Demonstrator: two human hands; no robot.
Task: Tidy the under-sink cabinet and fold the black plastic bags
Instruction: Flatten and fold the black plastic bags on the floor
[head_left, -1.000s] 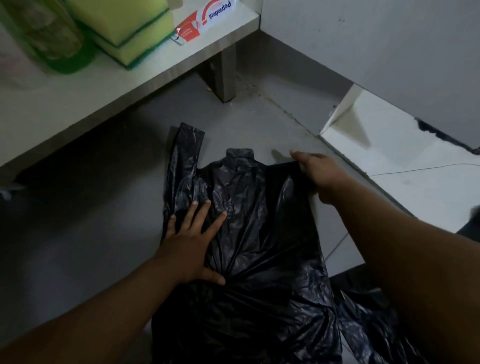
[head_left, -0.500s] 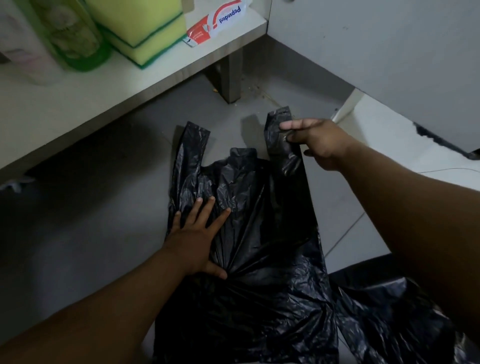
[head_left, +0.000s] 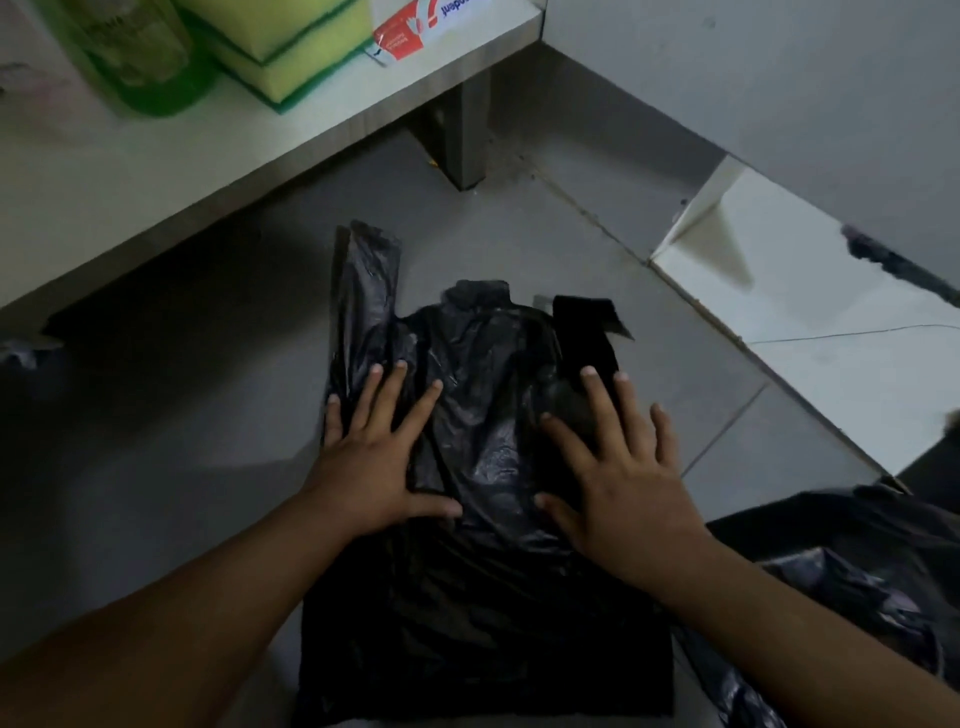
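A black plastic bag (head_left: 483, 467) lay spread flat on the grey tiled floor (head_left: 182, 441) before the cabinet shelf (head_left: 208, 156). The left hand (head_left: 371, 467) and right hand (head_left: 618, 483) both pressed on it, palms down, fingers splayed, grasping nothing. Another crumpled black bag (head_left: 852, 571) lay at the right.

Dim, soft-focus view; brightest on the right, edges bowed.
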